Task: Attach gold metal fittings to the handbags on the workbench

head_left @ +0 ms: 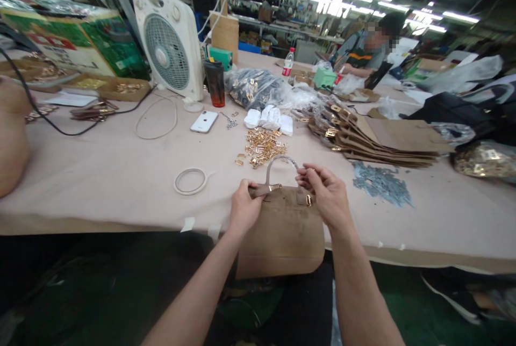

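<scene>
A brown handbag (282,236) rests on my lap against the table's front edge. Its thin handle (278,159) arches upward, partly wrapped in clear film. My left hand (245,207) is closed on the bag's top left corner, by a strap tab (264,190) with gold-coloured trim. On the right, the fingers of my right hand (327,193) are pinched together beside the handle's right end; whatever is between them is too small to make out. Just below those fingers, a gold buckle (308,200) sits on the bag. Beyond the bag lies a pile of gold hardware pieces (264,147).
A tape roll (190,181), a phone (204,122), a dark tumbler (215,84) and a white fan (171,45) stand or lie to the left. Rightward are stacked brown bag panels (382,139) and grey scraps (381,184). A person (363,48) sits across the table; another person's arm (12,136) shows far left.
</scene>
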`<state>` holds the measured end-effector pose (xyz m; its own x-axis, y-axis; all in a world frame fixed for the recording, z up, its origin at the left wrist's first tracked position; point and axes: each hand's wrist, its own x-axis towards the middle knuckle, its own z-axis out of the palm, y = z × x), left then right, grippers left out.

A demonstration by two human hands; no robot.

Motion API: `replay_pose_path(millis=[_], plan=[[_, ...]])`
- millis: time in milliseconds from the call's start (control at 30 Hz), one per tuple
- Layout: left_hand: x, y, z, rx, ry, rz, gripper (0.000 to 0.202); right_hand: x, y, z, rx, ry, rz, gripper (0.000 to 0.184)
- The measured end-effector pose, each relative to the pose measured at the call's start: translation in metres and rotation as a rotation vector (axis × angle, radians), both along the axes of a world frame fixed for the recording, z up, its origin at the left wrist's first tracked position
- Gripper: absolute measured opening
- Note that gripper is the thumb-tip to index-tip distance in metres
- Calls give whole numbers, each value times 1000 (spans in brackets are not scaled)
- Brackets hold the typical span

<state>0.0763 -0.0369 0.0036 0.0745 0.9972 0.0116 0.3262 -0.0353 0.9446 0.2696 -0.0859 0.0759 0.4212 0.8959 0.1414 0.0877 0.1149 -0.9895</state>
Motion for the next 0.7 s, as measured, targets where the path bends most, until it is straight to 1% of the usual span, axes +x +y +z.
replay_pose_path(millis=[67,133,200,267,333,400,467,533,600,700], plan=[[3,2,-2,-74,-139,27,33,-31,-14,-16,-23,150,61,41],[8,2,-5,-181,-299,42,45,-53,-20,-34,-35,248,100,39],[12,1,-7,-288,-461,50,52,-65,-20,-48,-41,246,93,37],[14,0,-9,-346,-611,38,46,-67,-19,-57,-30,147,43,35],[14,-1,-10,-360,-727,15,37,-65,-19,-62,-5,-6,-34,33],[12,-1,-12,-372,-799,-11,40,-64,-21,-64,7,-162,-106,28],[10,-1,-14,-394,-842,-23,46,-67,-25,-65,-2,-308,-149,24],[9,-1,-15,-399,-866,-25,48,-71,-29,-65,-10,-432,-146,21],[9,-2,-16,-393,-876,-17,47,-74,-34,-65,-5,-518,-113,22],[10,-3,-15,-401,-900,-10,46,-73,-37,-64,-20,-540,-89,27]])
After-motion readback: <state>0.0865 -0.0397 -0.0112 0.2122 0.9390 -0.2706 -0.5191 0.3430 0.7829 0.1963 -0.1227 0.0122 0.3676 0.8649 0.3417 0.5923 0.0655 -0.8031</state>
